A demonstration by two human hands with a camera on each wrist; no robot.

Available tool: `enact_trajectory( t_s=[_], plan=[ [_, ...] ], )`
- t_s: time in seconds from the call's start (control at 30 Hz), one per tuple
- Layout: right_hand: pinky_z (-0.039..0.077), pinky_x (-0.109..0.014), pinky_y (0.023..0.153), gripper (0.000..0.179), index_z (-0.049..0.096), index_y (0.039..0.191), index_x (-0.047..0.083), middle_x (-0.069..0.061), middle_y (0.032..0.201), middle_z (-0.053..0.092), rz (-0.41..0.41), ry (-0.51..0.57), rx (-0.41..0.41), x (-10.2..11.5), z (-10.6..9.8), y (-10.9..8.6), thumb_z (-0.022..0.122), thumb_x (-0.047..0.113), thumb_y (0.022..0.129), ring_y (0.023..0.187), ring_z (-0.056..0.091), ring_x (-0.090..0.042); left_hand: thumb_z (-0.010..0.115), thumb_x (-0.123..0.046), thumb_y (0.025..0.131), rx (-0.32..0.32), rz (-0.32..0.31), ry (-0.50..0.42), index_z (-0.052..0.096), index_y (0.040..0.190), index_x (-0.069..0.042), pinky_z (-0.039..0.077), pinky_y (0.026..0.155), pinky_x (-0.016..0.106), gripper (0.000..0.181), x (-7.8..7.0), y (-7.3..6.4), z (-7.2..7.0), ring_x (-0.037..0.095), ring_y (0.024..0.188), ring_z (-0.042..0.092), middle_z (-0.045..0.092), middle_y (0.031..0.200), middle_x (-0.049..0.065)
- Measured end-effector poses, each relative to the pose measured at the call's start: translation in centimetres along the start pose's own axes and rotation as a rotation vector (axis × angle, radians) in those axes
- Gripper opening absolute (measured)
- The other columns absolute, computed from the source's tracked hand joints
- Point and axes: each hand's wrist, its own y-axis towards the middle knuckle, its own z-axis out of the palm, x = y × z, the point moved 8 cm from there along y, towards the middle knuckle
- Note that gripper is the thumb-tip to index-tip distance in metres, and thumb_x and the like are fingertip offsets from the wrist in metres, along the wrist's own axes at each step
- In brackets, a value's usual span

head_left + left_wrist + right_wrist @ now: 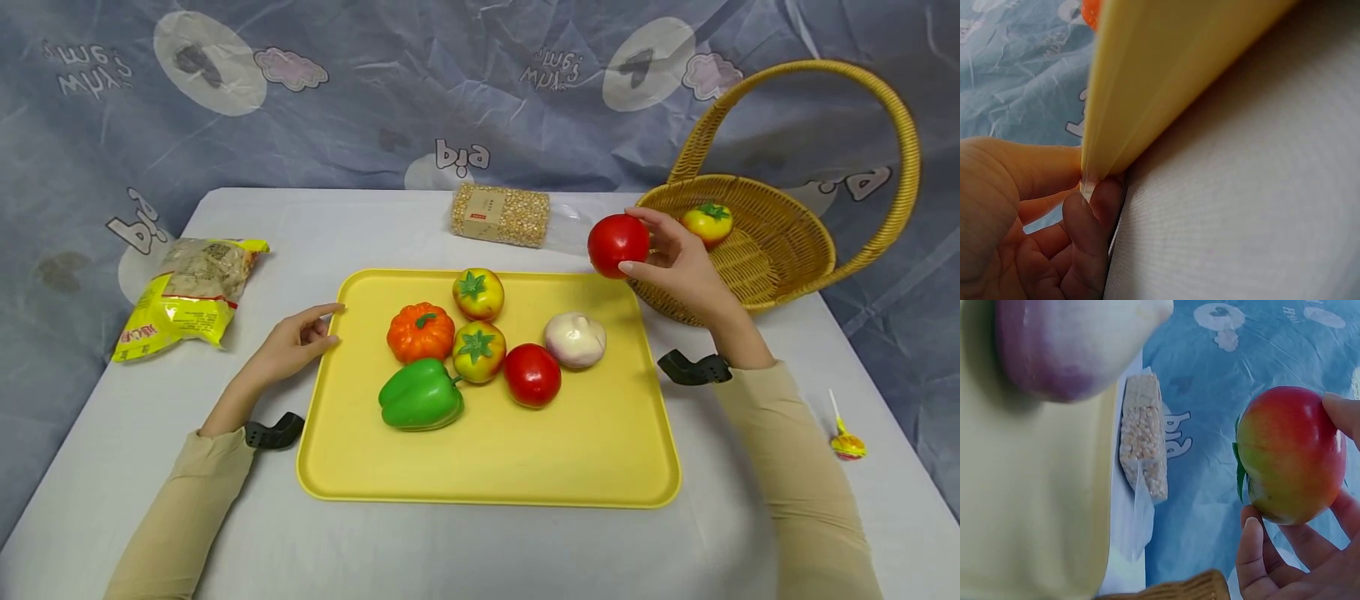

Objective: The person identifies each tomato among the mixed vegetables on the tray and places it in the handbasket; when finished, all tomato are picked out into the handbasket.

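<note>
My right hand (678, 262) holds a toy tomato (618, 246) between thumb and fingers, above the right back corner of the yellow tray (487, 467). In the right wrist view this tomato (1291, 455) is red shading to yellow-green, with green leaves facing left. On the left, my left hand (296, 342) pinches the tray's rim; in the left wrist view some fingertips (1082, 215) lie against its underside. The tray bears an orange pumpkin (421, 333), a green bell pepper (422, 396), two yellow-red tomatoes (478, 352) with green leaves, a red tomato (532, 375) and a garlic bulb (575, 340).
A wicker basket (765, 258) with a tall handle stands at the right back, holding a yellow-red tomato (708, 223). Behind the tray lies a bag of grain (501, 215). A yellow snack bag (191, 292) lies at the left, a lollipop (847, 442) at the right.
</note>
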Motion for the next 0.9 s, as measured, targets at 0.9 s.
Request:
enact_trajectory(
  t_s=[0.9],
  plan=[
    [0.041,-0.005,0.072,0.062,0.035,0.142,0.032,0.004,0.133,0.044,0.262,-0.177,-0.200,-6.0,-7.5,0.7,0.064,0.031,0.088,0.095,0.044,-0.004,0.057,-0.001,0.089,-0.014,0.017,0.006,0.047,0.132,0.006,0.037,0.058,0.017,0.044,-2.0,-0.5,-0.2,0.003,0.063,0.043,0.053,0.086,0.015]
  ],
)
